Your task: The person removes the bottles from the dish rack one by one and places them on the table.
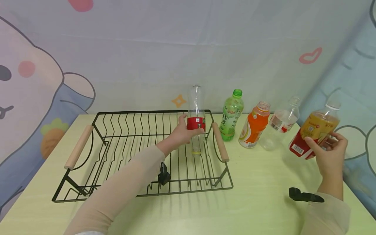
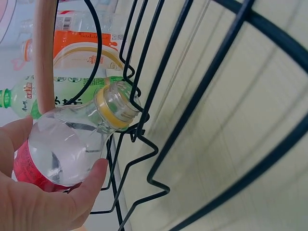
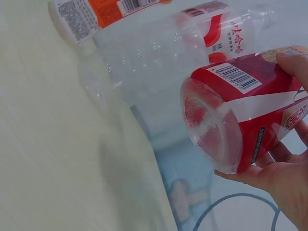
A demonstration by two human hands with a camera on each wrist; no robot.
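My left hand (image 1: pixel 185 132) grips a clear plastic bottle with a red label (image 1: pixel 196 123) by its middle. The bottle is upside down over the right end of a black wire dish rack (image 1: pixel 132 134); its uncapped neck with a yellow ring (image 2: pixel 110 110) points down among the wires. On the far right my right hand (image 1: pixel 332 153) holds a plastic bottle with a yellow and red label (image 1: pixel 315 130), thumb on one side and fingers on the other. That bottle leans, neck up, its base (image 3: pixel 209 127) raised off the table.
Between the rack and my right hand stand a green bottle (image 1: pixel 232 114), an orange bottle (image 1: pixel 255 124) and a clear bottle with a white and red label (image 1: pixel 280 124). The rack has wooden handles (image 1: pixel 220 142) at both ends. A printed cloth (image 1: pixel 141 58) hangs behind the table (image 1: pixel 258 202).
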